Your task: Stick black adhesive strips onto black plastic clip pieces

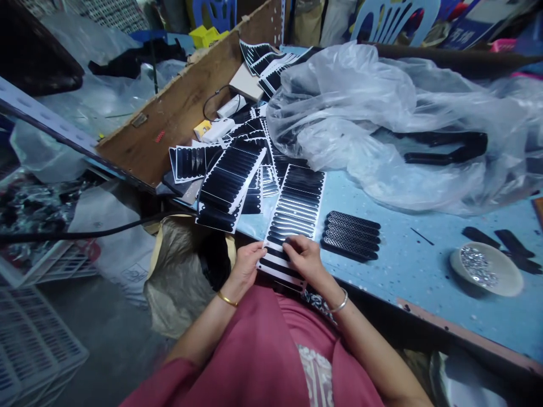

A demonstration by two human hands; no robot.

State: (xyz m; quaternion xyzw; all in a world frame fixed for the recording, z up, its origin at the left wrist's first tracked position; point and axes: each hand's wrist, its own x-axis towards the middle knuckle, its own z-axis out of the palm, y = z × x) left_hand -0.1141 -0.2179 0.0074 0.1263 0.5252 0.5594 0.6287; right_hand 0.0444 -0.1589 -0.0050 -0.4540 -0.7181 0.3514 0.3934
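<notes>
A white-backed sheet of black sticker strips (296, 206) lies over the front table edge, its near end tilted toward me. At that end, white backing shows between some strips. My left hand (247, 264) pinches the sheet's left edge between thumb and fingers. On the strips near the sheet's right side, my right hand (306, 258) is closed, thumb and forefinger together at a black strip; its other fingers are curled and partly hidden. Just right of the sheet sits a row of black textured bars (351, 236), side by side.
More strip sheets (231, 175) lie heaped at left against a wooden board (169, 96). A large clear plastic bag (360, 113) covers the back. At right stands a white bowl (507, 274) of small shiny pieces, beside black flat pieces (515, 243). An open sack (173, 277) hangs below left.
</notes>
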